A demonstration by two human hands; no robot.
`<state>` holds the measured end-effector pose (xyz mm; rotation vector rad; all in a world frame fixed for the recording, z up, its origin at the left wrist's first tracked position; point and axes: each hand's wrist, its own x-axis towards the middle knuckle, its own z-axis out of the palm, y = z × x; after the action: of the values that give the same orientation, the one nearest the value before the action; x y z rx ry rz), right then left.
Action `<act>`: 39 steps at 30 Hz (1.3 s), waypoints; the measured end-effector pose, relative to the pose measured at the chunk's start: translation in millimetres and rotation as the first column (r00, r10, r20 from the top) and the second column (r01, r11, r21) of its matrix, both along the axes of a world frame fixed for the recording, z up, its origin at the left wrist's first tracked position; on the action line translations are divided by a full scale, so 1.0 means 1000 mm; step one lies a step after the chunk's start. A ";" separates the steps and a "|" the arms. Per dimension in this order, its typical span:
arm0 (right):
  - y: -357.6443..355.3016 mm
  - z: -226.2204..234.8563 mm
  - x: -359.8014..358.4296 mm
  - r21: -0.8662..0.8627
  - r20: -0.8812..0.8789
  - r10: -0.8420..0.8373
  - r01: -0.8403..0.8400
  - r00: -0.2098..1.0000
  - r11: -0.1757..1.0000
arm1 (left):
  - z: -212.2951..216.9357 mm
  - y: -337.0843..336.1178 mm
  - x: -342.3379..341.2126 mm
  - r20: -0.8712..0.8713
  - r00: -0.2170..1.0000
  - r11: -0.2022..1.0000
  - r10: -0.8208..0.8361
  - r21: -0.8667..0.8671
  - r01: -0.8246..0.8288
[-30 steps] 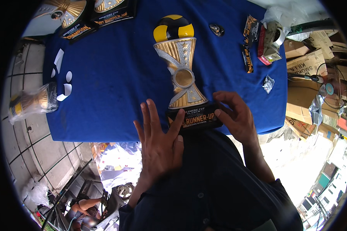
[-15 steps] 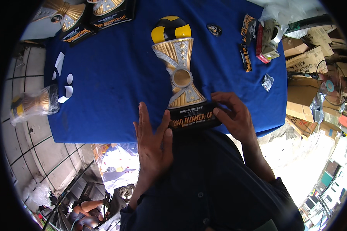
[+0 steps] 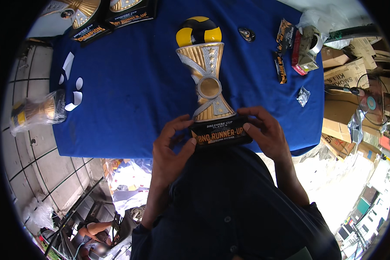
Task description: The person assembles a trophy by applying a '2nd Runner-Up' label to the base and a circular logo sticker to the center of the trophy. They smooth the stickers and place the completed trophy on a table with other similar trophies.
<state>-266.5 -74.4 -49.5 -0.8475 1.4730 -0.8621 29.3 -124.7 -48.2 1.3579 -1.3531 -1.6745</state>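
Left hand (image 3: pixel 171 149): fingers (image 3: pixel 188 147) closed on the base's (image 3: pixel 219 132) left end, trophy's (image 3: pixel 209 86) bulk at 1 o'clock. Long axis, on blue-draped desk (image 3: pixel 125 95): base near 6, ball (image 3: pixel 199 31) just short of 12. Right hand (image 3: pixel 271 136): fingers closed on base's right end, trophy toward 10. Neither hand clearly nearer.

We log orange and white lettering on the black trophy base (image 3: pixel 223 135) at the table (image 3: pixel 117 95)'s near edge; same on a second base (image 3: pixel 89 33) and third base (image 3: pixel 131 16), far left corner; orange lettering on black strips (image 3: pixel 285 37), far right; dark print on a carton (image 3: pixel 344 74) past the right edge.
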 end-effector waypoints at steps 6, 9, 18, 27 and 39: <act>0.001 -0.004 -0.004 0.023 0.048 0.009 -0.010 0.999 1.000 | -0.019 -0.002 0.001 -0.078 0.995 0.994 0.069 0.087 -0.062; 0.002 -0.003 -0.002 0.022 0.029 0.006 -0.007 1.000 1.000 | -0.015 -0.003 -0.011 0.026 0.995 0.996 0.092 -0.008 -0.091; 0.002 -0.003 0.001 0.000 0.028 -0.010 0.010 1.000 1.000 | -0.016 -0.004 -0.030 0.330 0.931 0.942 0.156 -0.333 -0.040; 0.004 0.003 0.006 0.063 0.052 -0.074 0.071 0.996 0.995 | 0.003 -0.004 -0.003 0.057 0.998 1.000 -0.003 0.028 0.001; 0.006 0.000 0.011 0.007 0.034 -0.079 0.079 0.996 0.997 | -0.033 -0.003 -0.005 0.040 0.996 0.995 0.080 -0.068 -0.077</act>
<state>-256.0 -68.2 -50.0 -0.7708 1.4866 -0.9266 24.3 -127.8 -80.9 1.3972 -1.3490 -1.5438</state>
